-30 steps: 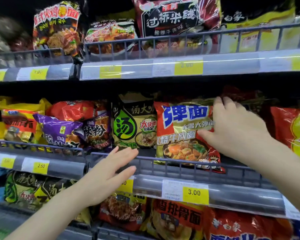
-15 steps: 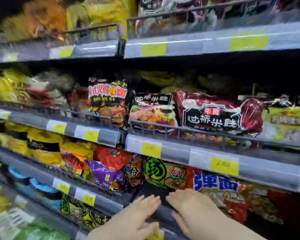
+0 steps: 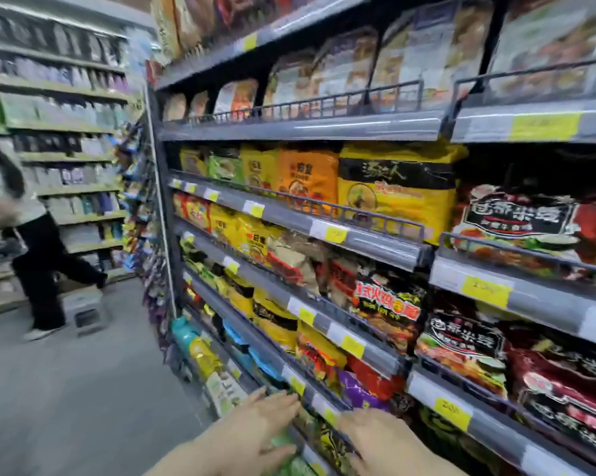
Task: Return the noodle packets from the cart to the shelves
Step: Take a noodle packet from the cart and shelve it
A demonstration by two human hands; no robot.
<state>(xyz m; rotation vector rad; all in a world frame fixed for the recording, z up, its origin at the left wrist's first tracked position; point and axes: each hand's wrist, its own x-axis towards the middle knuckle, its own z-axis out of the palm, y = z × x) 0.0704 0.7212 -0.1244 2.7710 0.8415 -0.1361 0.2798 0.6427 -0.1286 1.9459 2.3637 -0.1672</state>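
A shop aisle: tiered metal shelves point(image 3: 300, 128) on the right of the frame carry packed noodle packets point(image 3: 396, 190) behind yellow price tags point(image 3: 336, 234). More stocked shelving point(image 3: 59, 87) fills the upper left, where another person point(image 3: 32, 242) walks.

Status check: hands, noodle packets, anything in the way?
Both hands empty: left hand and right hand open, low by the shelf rail. Noodle packets shelved. Cart not visible. Person down aisle.

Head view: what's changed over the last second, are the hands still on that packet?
The view swung left, down the aisle. The right hand has left the red and blue noodle packet it was pressing on the shelf; that packet is out of sight. Both hands have dropped low and come together by a lower shelf rail, the left hand open and flat. Neither holds a packet, as before.
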